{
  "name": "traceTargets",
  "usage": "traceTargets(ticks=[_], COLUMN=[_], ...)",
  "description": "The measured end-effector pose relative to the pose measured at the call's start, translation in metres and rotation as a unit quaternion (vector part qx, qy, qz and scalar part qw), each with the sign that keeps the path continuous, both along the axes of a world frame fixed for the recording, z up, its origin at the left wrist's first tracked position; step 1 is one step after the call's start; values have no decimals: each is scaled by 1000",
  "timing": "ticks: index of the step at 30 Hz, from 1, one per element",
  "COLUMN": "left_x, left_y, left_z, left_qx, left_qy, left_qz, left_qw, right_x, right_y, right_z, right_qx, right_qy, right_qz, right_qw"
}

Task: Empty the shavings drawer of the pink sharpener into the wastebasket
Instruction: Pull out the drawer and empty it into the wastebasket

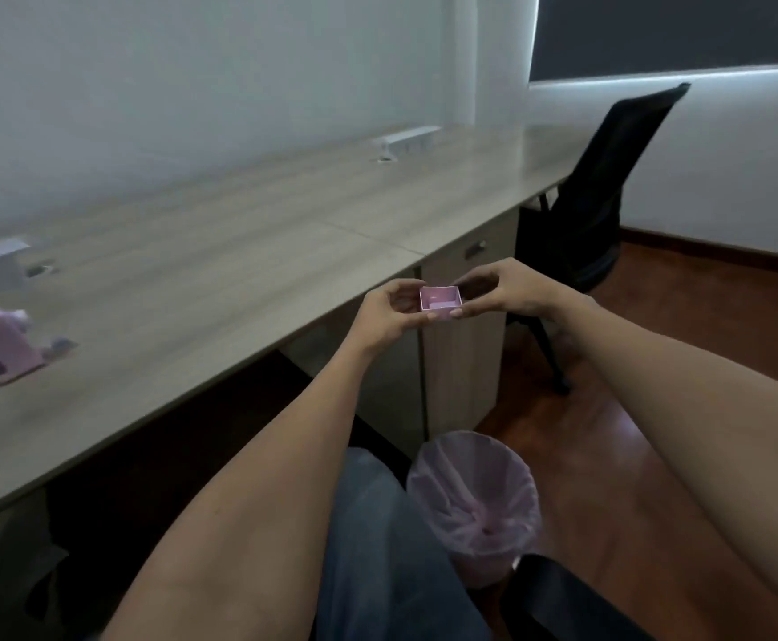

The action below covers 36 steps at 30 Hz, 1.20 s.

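Observation:
A small pink shavings drawer (pixel 441 303) is held upright, open side up, between both my hands in the air just off the desk's front edge. My left hand (pixel 389 316) pinches its left side and my right hand (pixel 498 289) pinches its right side. Its inside looks pale pink; I cannot tell whether shavings lie in it. The pink sharpener (pixel 1 342) stands on the desk at the far left, blurred. The wastebasket (pixel 477 501), lined with a pink bag, stands on the floor below and a little nearer than the drawer.
The long wooden desk (pixel 239 270) runs from left to far right, with white socket boxes (pixel 405 141) on it. A cabinet (pixel 465 363) sits under the desk behind the wastebasket. A black office chair (pixel 595 196) stands at the right. My jeans-clad leg (pixel 378 548) is beside the basket.

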<state>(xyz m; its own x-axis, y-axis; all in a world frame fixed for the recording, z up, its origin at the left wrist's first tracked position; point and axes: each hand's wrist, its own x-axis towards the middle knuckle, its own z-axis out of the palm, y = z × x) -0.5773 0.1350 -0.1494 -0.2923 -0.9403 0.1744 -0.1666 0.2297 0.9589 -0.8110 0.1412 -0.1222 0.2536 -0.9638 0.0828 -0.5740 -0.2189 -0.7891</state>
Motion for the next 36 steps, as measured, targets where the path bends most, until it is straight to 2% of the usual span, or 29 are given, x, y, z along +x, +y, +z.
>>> traceTargets(ticks=[10, 17, 23, 28, 31, 36], left_x=[-41, -48, -53, -53, -53, -54], left_y=[8, 10, 15, 7, 3, -6], left_z=[-125, -191, -253, -279, -287, -299], left_qx=[172, 301, 409, 457, 487, 506], left_qy=[26, 14, 39, 45, 35, -8], left_qz=[-1, 8, 50, 89, 116, 139], left_qw=[985, 953, 910, 884, 865, 851], right_x=[-37, -38, -30, -17, -10, -3], right_y=[12, 17, 18, 7, 5, 5], right_z=[-125, -212, -268, -297, -310, -321], right_qx=[124, 201, 292, 343, 387, 453], right_qy=[-7, -44, -80, -124, -156, -218], right_qz=[-36, -68, -67, -79, -95, -132], right_qw=[992, 976, 951, 928, 904, 854])
